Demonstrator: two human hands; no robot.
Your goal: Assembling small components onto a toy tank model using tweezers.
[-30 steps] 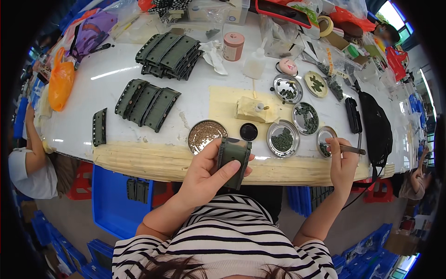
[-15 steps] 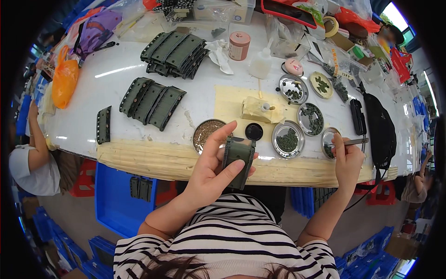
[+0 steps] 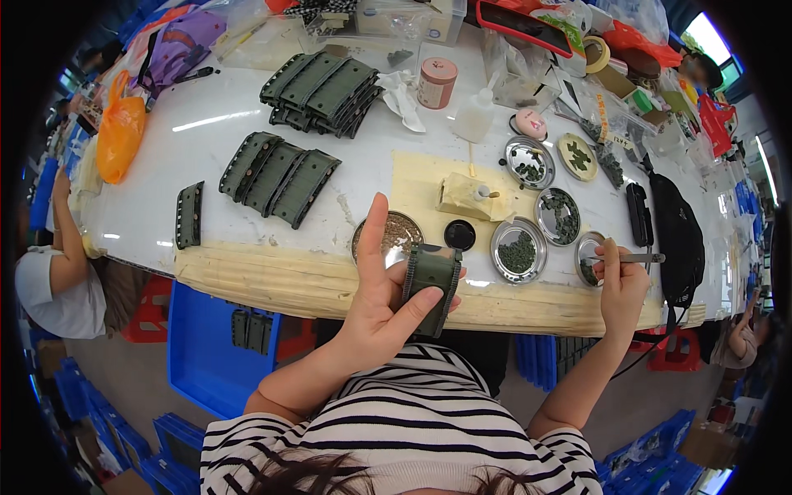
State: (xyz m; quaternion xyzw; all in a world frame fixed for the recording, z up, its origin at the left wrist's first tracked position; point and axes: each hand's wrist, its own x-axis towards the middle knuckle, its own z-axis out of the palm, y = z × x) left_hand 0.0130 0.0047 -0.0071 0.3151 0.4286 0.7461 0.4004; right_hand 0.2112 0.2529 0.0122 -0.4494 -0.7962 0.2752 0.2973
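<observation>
Olive-green panel point(image 3: 431, 286); black-white striped shirt point(image 3: 412, 429); blue crate point(image 3: 206, 346); orange bag point(image 3: 120, 132).

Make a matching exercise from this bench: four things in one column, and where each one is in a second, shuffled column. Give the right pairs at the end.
Things:
1. dark green part
2. tweezers
3. orange bag
4. pink-lidded jar

Places:
A. at the far left of the table
B. in the left hand, over the table's near edge
C. toward the back of the table, near the middle
D. in the right hand, by the round metal dishes

Pairs: 1-B, 2-D, 3-A, 4-C
</observation>
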